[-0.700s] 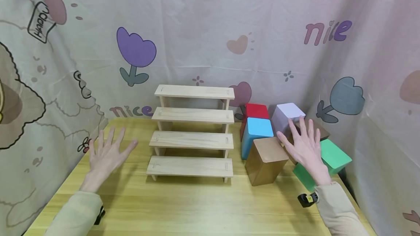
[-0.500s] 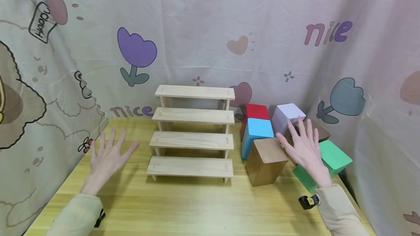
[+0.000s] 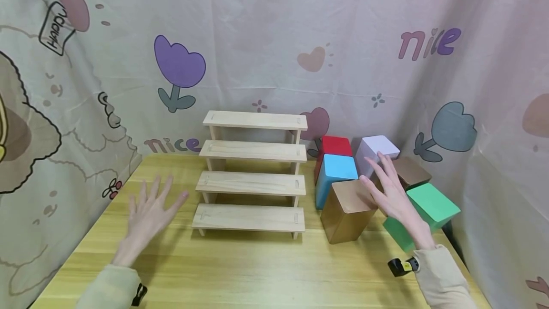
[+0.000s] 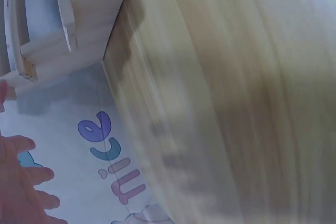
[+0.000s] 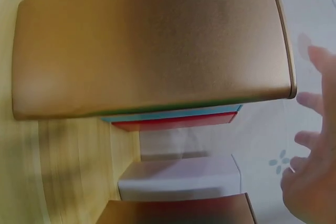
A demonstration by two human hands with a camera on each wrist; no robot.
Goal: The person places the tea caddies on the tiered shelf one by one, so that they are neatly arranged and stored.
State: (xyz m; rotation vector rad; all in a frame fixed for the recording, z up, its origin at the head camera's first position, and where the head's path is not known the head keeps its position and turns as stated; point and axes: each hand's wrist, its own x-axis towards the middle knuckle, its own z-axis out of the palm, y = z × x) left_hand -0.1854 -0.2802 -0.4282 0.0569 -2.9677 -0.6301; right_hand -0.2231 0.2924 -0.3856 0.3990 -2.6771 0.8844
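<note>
My left hand [image 3: 147, 213] is held over the table left of a pale wooden four-step stand [image 3: 249, 182], fingers spread and nothing in them. In the left wrist view the fingers of that hand [image 4: 26, 182] show at the lower left, below the stand [image 4: 79, 24]. My right hand [image 3: 392, 197] hovers above a group of boxes, fingers extended. It is nearest a gold-brown box [image 3: 349, 211] and a green box [image 3: 435, 206]. The right wrist view has the gold-brown box [image 5: 157, 45] large in front, with the hand [image 5: 317, 145] beside its top end, holding nothing.
Behind the gold-brown box stand a blue box [image 3: 339, 168] and a red box [image 3: 336, 146]. A lavender box [image 3: 377, 146] and a darker brown box [image 3: 409, 170] are farther right. A printed curtain [image 3: 257, 37] hangs behind the wooden table [image 3: 240, 271].
My left hand has moved slightly right and down, toward the stand. My right hand has turned, its fingers drawing closer together and uncovering more of the darker brown box. Stand and boxes stay put.
</note>
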